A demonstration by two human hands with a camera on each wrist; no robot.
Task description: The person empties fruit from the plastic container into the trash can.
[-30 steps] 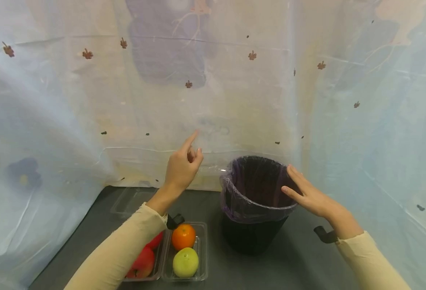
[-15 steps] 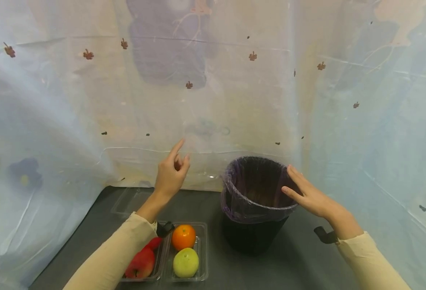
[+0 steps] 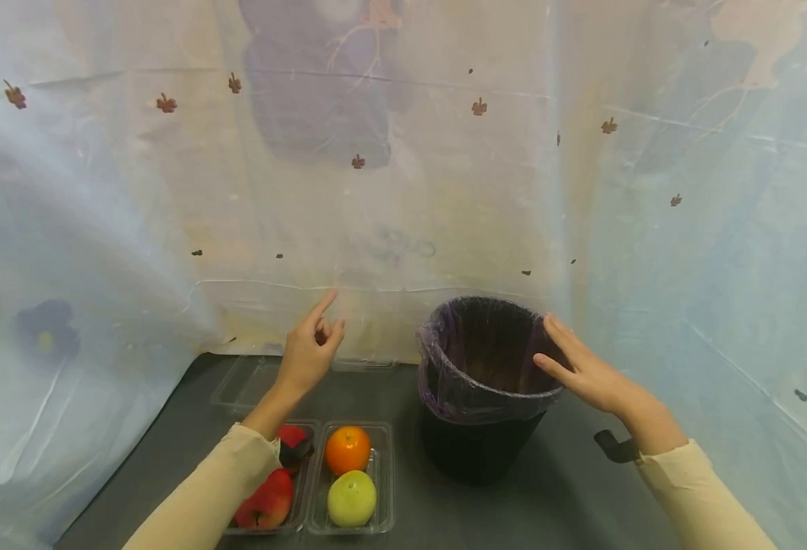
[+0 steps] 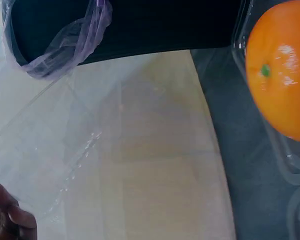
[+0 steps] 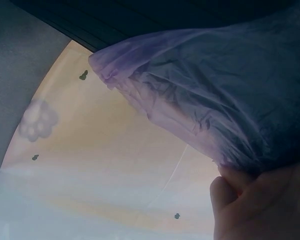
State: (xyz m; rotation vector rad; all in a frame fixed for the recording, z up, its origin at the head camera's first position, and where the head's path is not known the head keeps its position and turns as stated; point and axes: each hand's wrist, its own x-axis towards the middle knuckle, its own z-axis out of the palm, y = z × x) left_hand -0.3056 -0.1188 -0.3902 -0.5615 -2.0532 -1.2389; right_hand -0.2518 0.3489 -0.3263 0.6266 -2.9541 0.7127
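My left hand, raised over the back of the dark table, pinches a clear plastic lid. Its see-through sheet and ridged edge stretch out from the fingers in the left wrist view. On the right stands a black trash bin lined with a thin purple bag folded over its rim. My right hand rests at the bin's right rim with straight fingers, thumb over the opening. In the right wrist view, its fingers are right at the bag's edge.
Front left, a clear tray bears an orange and a yellow-green fruit. Beside it, red apples sit in another tray, partly behind my left sleeve. Another clear plastic piece lies behind. A patterned sheet closes off the back.
My left hand has come left, down and closer, away from the bin, bringing the clear lid with it. The right hand and the bin have stayed in place.
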